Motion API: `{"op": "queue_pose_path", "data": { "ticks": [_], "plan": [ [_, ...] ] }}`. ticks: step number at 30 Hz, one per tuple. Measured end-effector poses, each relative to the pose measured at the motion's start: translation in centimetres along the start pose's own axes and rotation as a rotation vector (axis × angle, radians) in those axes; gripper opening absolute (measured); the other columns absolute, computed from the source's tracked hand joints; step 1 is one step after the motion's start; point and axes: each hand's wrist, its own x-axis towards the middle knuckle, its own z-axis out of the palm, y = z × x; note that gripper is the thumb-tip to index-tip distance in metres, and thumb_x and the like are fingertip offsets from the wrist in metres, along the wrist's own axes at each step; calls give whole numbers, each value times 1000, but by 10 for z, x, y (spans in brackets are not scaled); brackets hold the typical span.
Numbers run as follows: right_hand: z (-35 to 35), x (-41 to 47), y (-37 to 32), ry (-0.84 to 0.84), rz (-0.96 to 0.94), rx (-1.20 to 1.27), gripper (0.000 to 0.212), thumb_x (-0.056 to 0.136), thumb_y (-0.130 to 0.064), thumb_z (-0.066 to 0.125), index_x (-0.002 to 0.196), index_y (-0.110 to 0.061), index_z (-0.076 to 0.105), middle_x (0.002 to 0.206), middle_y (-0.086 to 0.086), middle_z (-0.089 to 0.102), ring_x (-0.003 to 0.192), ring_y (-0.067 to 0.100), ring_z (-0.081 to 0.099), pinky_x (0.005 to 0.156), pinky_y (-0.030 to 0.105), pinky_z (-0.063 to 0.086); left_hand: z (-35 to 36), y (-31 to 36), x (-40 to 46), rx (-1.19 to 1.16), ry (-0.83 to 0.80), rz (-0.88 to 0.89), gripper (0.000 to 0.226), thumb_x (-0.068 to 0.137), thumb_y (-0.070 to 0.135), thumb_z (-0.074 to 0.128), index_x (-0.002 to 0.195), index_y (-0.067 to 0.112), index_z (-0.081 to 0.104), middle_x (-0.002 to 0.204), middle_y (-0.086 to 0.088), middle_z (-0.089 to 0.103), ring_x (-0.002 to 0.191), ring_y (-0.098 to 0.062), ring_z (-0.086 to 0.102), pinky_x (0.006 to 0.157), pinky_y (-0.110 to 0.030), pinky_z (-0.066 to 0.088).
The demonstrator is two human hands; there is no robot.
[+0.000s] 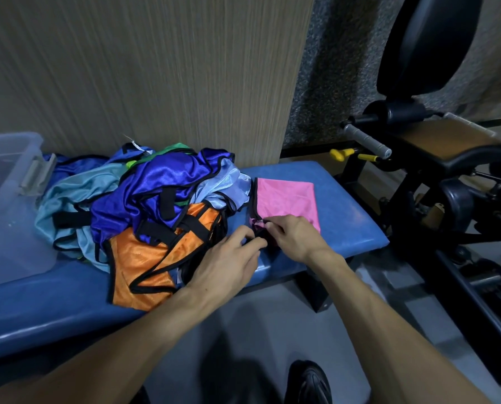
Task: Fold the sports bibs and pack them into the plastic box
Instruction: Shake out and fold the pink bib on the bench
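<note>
A pink bib (287, 199) lies partly folded on the right part of the blue padded bench (345, 211). Both hands work at its near left corner. My right hand (293, 236) pinches the bunched pink edge and its black trim. My left hand (228, 266) grips the black strap just left of that, fingertips nearly touching the right hand. A loose heap of bibs fills the bench's middle: an orange one (150, 258) in front, a dark blue one (156, 185) on top, light blue ones (74, 191) behind. The clear plastic box (7, 205) stands at the left end, its inside hard to see.
A wood-grain wall panel (156, 68) rises right behind the bench. Black gym equipment (435, 176) with grey and yellow handles crowds the right side. Below the bench edge are grey floor and a dark shoe (310, 383).
</note>
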Motion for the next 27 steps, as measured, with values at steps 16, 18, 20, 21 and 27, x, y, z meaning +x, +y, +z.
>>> {"op": "queue_pose_path", "data": {
  "ticks": [16,18,20,21,27],
  "plan": [
    [5,1,-6,-16,-86,-84,30,95,-14,54,116,-20,75,112,14,75,108,36,65,87,35,48,-8,-5,18,-69,1,106,32,89,-2,60,110,22,64,104,11,63,97,-17,52,87,-29,48],
    [5,0,-4,-73,-120,-142,29,96,-13,49,114,-14,72,116,18,71,110,40,63,86,40,46,-14,-7,30,-138,-2,44,30,91,-3,60,111,20,60,104,11,59,106,-13,51,92,-16,40],
    [5,-2,2,-117,-160,-151,34,100,-19,41,121,-16,67,127,19,65,124,39,57,97,44,46,-15,-10,43,-206,-56,-7,29,94,-2,57,111,21,58,105,9,60,104,-14,54,89,-18,41],
    [6,-3,6,-136,-167,-154,36,102,-22,36,124,-18,64,136,19,60,136,36,49,106,48,42,-15,-12,49,-229,-91,-44,29,95,-1,56,110,24,56,105,8,61,101,-16,56,87,-24,44],
    [9,-8,20,-211,-260,-230,43,105,-11,31,144,-19,44,157,5,44,155,19,21,124,48,18,-7,-21,81,-244,-235,-197,28,98,8,56,107,34,49,91,6,64,81,-17,61,80,-44,53]
  ]
}}
